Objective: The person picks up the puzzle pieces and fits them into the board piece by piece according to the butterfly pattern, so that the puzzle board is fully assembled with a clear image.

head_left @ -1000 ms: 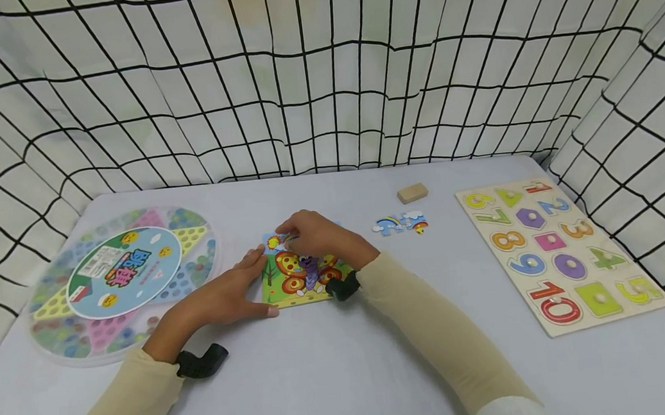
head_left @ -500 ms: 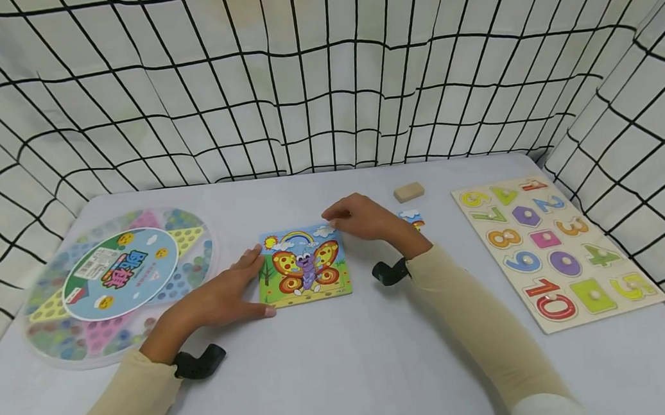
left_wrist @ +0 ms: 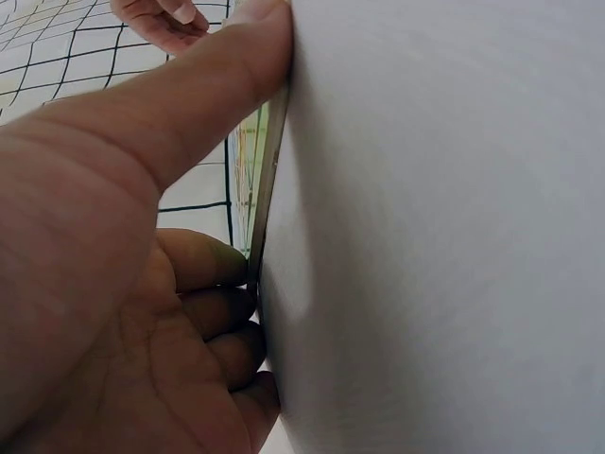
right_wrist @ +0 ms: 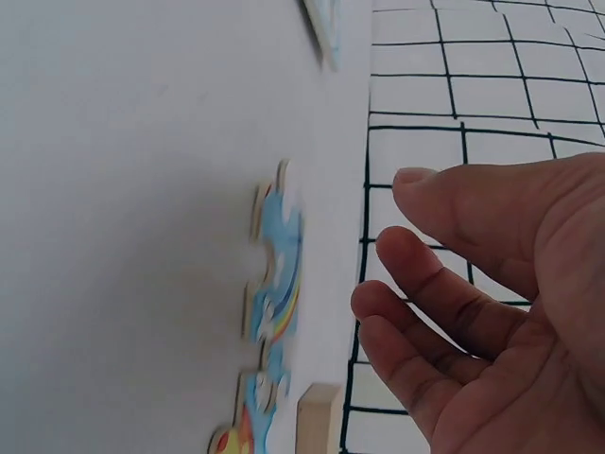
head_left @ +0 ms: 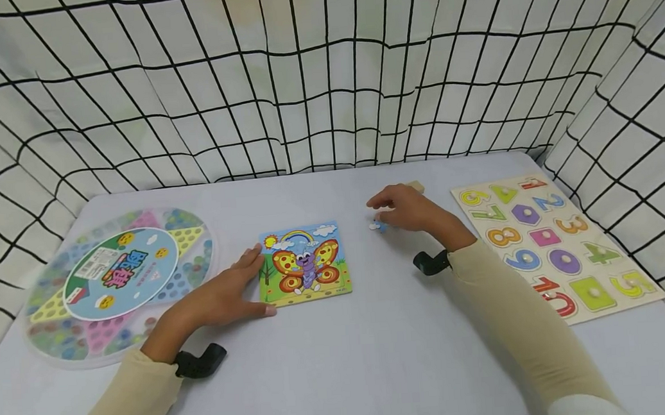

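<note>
A square butterfly jigsaw puzzle (head_left: 306,264) lies flat mid-table, with a sun, rainbow and clouds along its top. My left hand (head_left: 223,297) rests at its left side, the fingers touching the left edge and the thumb near the lower left corner. In the left wrist view, the fingertips (left_wrist: 241,345) meet the board's thin edge. My right hand (head_left: 408,208) hovers to the right of the puzzle, holding nothing, thumb and fingers apart. Beneath it lie a blue rainbow puzzle piece (right_wrist: 279,260) and a second loose piece (right_wrist: 253,407), mostly hidden from the head camera.
A small wooden block (head_left: 416,187) lies behind the right hand. On the right is a wooden number-and-shape board (head_left: 561,249), partly under the right sleeve. A round Chinese checkers set (head_left: 123,280) occupies the left. Black-lined white cloth walls (head_left: 311,74) enclose the table.
My right hand has left the puzzle and moved right, over the loose pieces. The puzzle's picture came into full view. My left hand has stayed at the puzzle's edge.
</note>
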A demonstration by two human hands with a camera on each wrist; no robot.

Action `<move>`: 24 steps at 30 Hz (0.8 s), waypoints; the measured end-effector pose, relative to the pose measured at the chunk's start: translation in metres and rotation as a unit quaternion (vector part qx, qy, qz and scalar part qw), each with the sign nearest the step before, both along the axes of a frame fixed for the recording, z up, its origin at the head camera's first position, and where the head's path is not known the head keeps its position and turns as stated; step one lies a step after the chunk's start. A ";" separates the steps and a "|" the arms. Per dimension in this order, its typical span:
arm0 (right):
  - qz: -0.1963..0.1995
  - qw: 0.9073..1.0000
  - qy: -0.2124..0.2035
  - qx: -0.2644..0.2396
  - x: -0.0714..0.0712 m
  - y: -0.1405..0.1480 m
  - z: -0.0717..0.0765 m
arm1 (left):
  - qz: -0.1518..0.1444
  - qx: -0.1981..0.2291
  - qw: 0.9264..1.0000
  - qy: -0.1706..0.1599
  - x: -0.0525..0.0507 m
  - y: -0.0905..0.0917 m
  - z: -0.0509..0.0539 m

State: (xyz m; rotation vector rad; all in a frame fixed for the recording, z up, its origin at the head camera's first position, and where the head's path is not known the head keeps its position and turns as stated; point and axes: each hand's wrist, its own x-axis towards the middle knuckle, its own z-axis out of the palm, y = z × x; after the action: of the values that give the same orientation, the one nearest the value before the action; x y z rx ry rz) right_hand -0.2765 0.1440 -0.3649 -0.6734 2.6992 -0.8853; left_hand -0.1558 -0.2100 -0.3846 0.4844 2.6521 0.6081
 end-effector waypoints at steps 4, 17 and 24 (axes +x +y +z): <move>0.010 1.000 0.003 0.001 -0.002 0.010 -0.003 | 0.001 0.000 1.000 -0.002 -0.001 0.001 0.000; 0.027 1.000 0.005 0.004 0.001 0.018 -0.016 | 0.006 0.000 1.000 -0.004 0.001 0.000 0.000; 0.020 1.000 0.003 -0.002 -0.002 0.021 -0.013 | 0.006 0.001 1.000 0.000 0.000 0.000 0.001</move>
State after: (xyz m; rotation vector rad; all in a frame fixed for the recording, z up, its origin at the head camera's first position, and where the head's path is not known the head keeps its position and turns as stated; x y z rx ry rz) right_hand -0.2786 0.1646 -0.3783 -0.7288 2.6799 -0.8800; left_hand -0.1558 -0.2105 -0.3834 0.4701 2.6552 0.6137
